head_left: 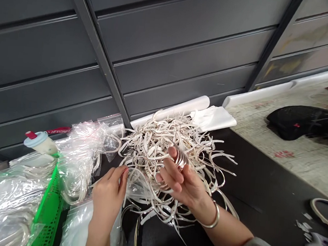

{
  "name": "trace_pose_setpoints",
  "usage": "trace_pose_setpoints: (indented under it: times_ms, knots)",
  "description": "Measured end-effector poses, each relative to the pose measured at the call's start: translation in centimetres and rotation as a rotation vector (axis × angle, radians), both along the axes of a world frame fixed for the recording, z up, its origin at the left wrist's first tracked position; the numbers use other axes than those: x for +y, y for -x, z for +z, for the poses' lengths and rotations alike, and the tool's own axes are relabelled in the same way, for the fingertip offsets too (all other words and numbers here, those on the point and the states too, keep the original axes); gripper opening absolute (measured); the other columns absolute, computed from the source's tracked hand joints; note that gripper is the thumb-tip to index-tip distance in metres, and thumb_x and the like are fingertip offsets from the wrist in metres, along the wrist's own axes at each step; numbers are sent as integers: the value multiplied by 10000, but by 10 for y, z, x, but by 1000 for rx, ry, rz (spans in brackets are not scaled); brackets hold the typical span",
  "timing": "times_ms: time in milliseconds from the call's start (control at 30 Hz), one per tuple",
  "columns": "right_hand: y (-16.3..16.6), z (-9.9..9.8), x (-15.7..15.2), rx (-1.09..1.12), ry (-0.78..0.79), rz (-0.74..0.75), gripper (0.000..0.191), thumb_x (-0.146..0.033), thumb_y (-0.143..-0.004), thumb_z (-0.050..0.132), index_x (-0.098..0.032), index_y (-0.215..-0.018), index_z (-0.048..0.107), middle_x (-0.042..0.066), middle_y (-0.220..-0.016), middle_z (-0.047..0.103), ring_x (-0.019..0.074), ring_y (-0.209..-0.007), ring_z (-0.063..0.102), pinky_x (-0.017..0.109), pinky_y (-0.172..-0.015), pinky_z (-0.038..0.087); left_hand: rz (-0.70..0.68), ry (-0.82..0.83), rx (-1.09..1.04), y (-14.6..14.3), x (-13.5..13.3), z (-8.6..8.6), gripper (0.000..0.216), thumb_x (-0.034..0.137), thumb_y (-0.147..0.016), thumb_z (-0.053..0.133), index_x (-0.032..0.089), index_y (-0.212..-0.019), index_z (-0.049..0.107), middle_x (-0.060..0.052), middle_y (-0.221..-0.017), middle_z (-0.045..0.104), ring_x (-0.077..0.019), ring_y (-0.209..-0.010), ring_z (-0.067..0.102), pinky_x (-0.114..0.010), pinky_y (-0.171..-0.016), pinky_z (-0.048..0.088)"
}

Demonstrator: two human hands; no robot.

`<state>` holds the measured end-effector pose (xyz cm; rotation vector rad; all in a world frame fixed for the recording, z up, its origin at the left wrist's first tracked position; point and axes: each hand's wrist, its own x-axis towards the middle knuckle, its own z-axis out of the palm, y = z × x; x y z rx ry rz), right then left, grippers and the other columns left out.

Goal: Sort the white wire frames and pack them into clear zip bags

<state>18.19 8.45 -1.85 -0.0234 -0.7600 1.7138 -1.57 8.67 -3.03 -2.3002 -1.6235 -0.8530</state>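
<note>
My right hand is closed around a stack of silver bangles, held above a heap of white paper strips on the dark table. A silver bangle sits on that wrist. My left hand pinches the edge of a small clear plastic bag just left of the right hand. More clear bags with bangles inside lie to the left.
A green plastic basket full of clear bags stands at the lower left, with a small white bottle behind it. A black bag lies on the patterned surface at the right. A grey slatted wall closes the back.
</note>
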Motion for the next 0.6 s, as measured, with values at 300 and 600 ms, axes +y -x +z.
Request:
trace_pose_setpoints:
  times_ms: [300, 600]
  knots:
    - [37, -21, -9, 134, 98, 72, 308, -370, -726, 724, -236, -857, 479, -68, -622, 505, 70, -527, 451, 231, -636, 395, -55, 45, -45, -11, -6, -3, 218, 272, -902, 428, 180, -931, 623, -48, -808, 669, -175, -640, 635, -269, -577, 442]
    - [44, -32, -1, -101, -75, -150, 309, -323, -752, 692, -227, -896, 436, -38, -692, 535, 102, -609, 501, 258, -634, 405, -104, 97, -106, -10, -14, 5, 223, 263, -904, 421, 178, -925, 627, -39, -832, 702, -160, -684, 661, -254, -614, 473]
